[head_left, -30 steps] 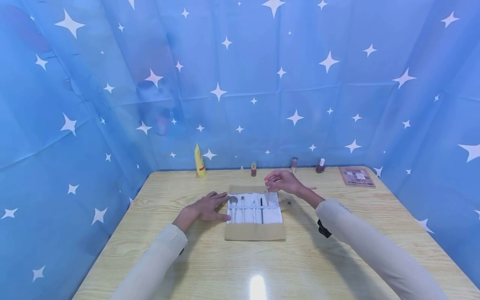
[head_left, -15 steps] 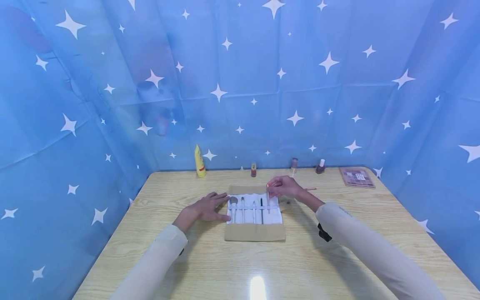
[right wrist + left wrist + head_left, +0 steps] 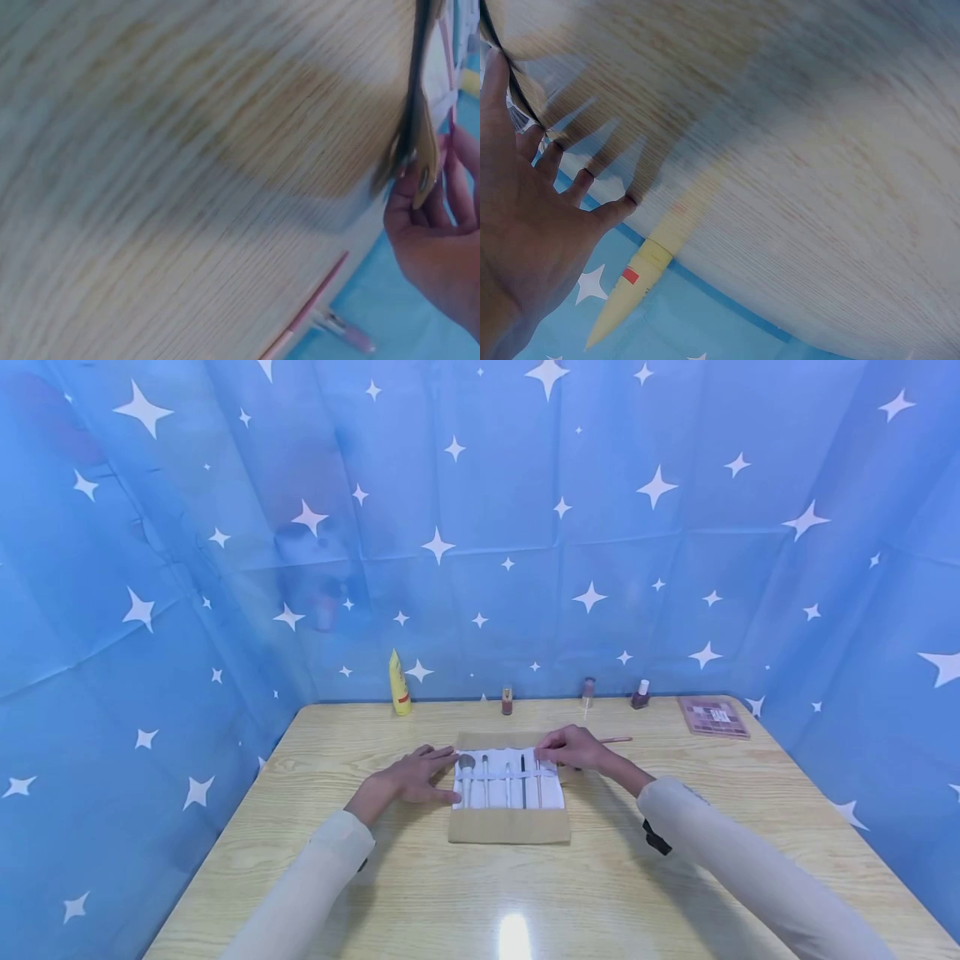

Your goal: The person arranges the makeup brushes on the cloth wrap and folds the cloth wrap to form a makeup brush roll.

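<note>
In the head view a tan makeup brush roll (image 3: pixel 510 827) lies unfolded on the table, its white lining facing up. Several brushes stand in its slots, among them a wide-headed brush (image 3: pixel 467 763) at the left and a dark slim brush (image 3: pixel 523 781). My left hand (image 3: pixel 414 777) rests with spread fingers at the roll's left edge. With thumb and fingers, my right hand (image 3: pixel 573 749) pinches the upper end of a slim pink makeup brush (image 3: pixel 538 789) in the rightmost slot; its tip is hidden by the fingers. The right wrist view shows the pinching hand (image 3: pixel 442 202) beside the roll's flap (image 3: pixel 425 157).
Another pink brush (image 3: pixel 617 739) lies on the table behind my right hand. Along the back stand a yellow tube (image 3: pixel 399 685), a small red-brown bottle (image 3: pixel 507 700), a pinkish bottle (image 3: pixel 588 692) and a dark nail polish bottle (image 3: pixel 640 695). A palette (image 3: pixel 712 717) lies at back right.
My right hand has moved down toward me, sliding the pink brush further through the strap into the rightmost slot. The left hand has stayed at the roll's left edge.
</note>
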Demonstrator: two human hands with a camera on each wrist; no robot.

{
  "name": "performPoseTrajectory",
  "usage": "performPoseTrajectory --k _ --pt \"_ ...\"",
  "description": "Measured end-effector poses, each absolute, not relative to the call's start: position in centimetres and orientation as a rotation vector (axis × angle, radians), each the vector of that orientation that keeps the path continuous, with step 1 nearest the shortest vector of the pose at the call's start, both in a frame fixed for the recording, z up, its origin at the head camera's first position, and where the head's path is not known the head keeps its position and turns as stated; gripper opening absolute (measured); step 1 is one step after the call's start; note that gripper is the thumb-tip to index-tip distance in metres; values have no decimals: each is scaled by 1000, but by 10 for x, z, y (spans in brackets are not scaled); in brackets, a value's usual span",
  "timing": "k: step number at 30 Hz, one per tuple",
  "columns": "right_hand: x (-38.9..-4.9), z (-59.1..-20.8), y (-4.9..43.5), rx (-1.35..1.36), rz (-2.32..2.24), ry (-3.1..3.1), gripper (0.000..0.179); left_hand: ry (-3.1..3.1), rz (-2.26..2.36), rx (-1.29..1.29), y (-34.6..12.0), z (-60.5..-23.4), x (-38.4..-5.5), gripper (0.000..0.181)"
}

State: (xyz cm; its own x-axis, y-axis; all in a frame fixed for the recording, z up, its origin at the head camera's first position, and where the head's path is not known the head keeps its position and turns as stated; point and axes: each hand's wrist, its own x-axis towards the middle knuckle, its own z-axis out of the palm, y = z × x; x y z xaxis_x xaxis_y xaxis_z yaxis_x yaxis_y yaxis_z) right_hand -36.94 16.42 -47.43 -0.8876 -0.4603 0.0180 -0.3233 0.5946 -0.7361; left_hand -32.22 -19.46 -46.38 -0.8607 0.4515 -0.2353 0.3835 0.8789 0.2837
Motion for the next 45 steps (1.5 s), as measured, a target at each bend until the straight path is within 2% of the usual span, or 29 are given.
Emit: performPoseTrajectory --k 31,45 --pt "-359 -478 180 -991 -1123 2537 19 2752 324 619 -194 -467 -321 91" --pt "-357 -469 201 -844 -1065 2673 19 2751 349 616 -193 -465 -319 90"
